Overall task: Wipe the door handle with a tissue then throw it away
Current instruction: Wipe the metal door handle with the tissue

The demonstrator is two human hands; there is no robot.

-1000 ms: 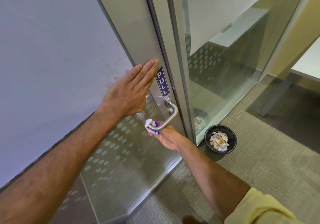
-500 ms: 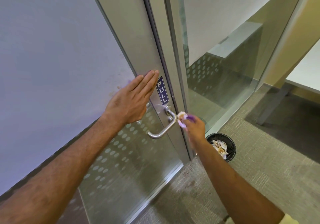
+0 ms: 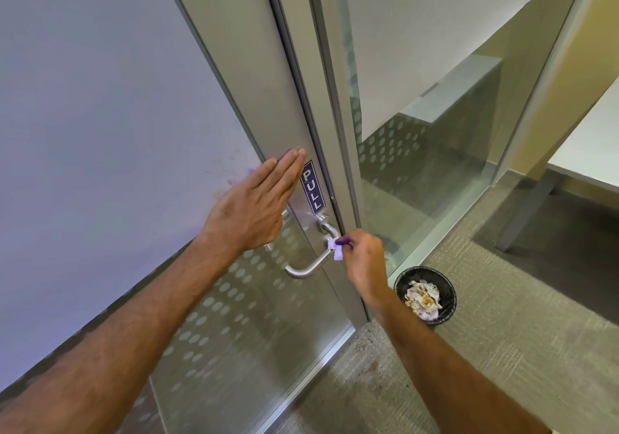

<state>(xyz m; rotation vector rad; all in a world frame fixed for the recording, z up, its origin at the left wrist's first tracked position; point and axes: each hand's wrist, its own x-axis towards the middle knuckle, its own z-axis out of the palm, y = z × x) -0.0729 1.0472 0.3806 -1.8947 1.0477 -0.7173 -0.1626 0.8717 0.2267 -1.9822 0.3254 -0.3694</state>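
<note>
A curved silver door handle (image 3: pixel 310 264) sticks out of the metal door stile, below a blue PULL sticker (image 3: pixel 312 187). My right hand (image 3: pixel 363 259) pinches a small crumpled white tissue (image 3: pixel 336 247) with purple stains against the upper bend of the handle. My left hand (image 3: pixel 254 205) lies flat on the door, fingers straight and together, just left of the sticker, holding nothing. A black bin (image 3: pixel 443 286) stands on the carpet right of the door, with crumpled used tissues inside.
The frosted glass door (image 3: pixel 110 132) fills the left half, with a dotted clear band low down. A glass partition (image 3: pixel 418 172) runs to the right of the door frame. White table (image 3: pixel 589 152) with a grey leg at far right; grey carpet (image 3: pixel 502 350) below.
My right hand went from the handle's lower end up and away to the right, then came back onto the upper bend with the tissue. My left hand stayed flat on the door.
</note>
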